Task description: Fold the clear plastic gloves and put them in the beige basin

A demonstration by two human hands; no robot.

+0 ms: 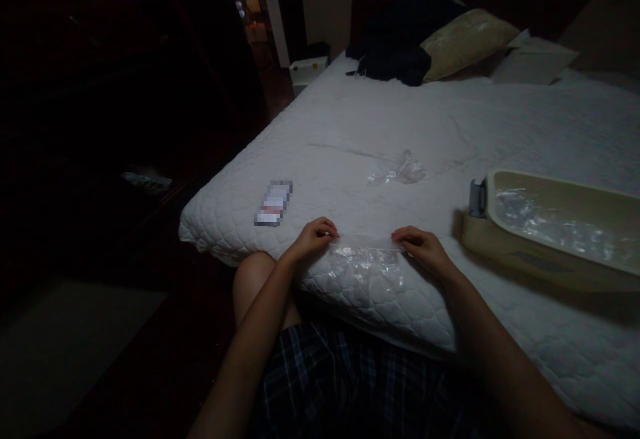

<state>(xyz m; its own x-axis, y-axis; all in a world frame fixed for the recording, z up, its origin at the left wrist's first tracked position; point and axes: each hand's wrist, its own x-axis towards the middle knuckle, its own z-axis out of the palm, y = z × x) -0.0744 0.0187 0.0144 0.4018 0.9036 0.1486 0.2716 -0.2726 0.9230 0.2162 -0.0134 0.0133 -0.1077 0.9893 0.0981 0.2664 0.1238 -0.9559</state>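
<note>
A clear plastic bag [367, 262] lies across the front edge of the white quilted bed [310, 116], its upper edge stretched between my two hands. My left hand [319, 236] pinches the bag's upper left corner. At the upper right corner, the fingers of my right hand [417, 244] are closed on the same edge. The bag looks flat, and the light glints on its creases. Beyond my hands lies a crumpled piece of clear plastic [400, 169].
To the right stands a beige plastic bin [530, 256] with a grey latch, holding clear plastic. A blurred-out phone-like object [273, 204] lies left of my hands. Dark clothing [400, 32] and a pillow [467, 44] are heaped at the bed's head.
</note>
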